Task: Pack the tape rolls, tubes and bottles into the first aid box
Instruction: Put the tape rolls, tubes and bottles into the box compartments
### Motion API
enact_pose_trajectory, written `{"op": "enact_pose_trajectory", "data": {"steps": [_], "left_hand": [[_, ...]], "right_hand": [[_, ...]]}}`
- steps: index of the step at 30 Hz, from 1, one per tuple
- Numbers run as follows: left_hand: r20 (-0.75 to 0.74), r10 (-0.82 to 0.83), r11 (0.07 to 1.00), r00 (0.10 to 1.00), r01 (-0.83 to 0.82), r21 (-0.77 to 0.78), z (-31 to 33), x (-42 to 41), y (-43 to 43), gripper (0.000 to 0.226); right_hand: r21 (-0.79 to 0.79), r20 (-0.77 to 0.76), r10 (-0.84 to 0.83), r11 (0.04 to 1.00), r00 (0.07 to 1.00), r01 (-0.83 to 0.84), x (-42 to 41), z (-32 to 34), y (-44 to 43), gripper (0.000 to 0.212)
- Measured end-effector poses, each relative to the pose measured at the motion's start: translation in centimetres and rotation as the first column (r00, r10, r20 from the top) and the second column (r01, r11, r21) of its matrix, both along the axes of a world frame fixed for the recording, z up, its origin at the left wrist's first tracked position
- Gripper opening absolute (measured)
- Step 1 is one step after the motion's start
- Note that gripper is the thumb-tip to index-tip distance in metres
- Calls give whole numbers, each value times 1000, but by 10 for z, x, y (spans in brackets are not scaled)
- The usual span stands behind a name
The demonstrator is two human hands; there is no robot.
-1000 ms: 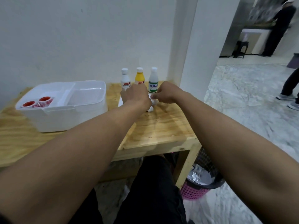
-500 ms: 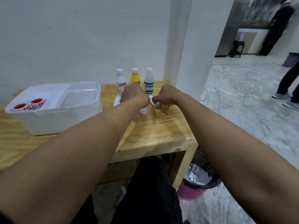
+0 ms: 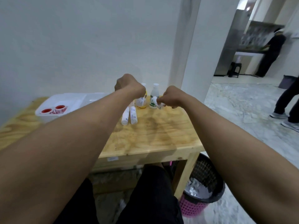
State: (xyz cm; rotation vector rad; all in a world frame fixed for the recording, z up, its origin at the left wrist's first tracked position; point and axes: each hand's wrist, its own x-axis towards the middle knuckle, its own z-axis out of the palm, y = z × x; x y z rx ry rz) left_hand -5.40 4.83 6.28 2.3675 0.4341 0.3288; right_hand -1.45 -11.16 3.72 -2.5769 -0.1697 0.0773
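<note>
Right hand (image 3: 171,98) pinches a white tube (image 3: 157,103) near the table's far right edge (image 3: 192,126); left hand (image 3: 129,85) fisted, contents hidden.

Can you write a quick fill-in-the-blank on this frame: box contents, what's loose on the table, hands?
1. The two tape rolls in the first aid box have ____ centres.
2. ____ white tubes lie side by side on the wooden table.
3. The right hand pinches a small ____ tube.
4. The yellow bottle stands partly hidden behind the ____ hand.

Missing words: red; two; white; left
</note>
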Motion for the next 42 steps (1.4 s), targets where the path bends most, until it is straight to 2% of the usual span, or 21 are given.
{"op": "enact_pose_trajectory", "data": {"steps": [7, 11, 21, 27, 37, 42], "left_hand": [[-5, 35, 999, 999, -35, -2, 36, -32, 61, 22], [-1, 80, 997, 997, -80, -19, 48, -50, 92, 25], [-38, 176, 984, 984, -176, -9, 41, -76, 168, 18], [-88, 191, 981, 978, -189, 36, 23, -74, 185, 19], [-200, 172, 977, 965, -142, 156, 3, -61, 187, 27], [-192, 152, 988, 970, -142, 67, -1, -54, 195, 31]], "right_hand": [[9, 61, 72, 997, 996, -73, -9, 29, 49, 26], [1, 80, 117, 993, 990, -118, -13, 41, 78, 25], [23, 101, 240, 970, 965, -244, -18, 49, 158, 32], [3, 104, 298, 954, 949, -300, -18, 45, 195, 38], [-10, 100, 333, 943, 938, -334, -7, 35, 221, 32], [-17, 86, 337, 941, 937, -337, -3, 31, 226, 32]]}}
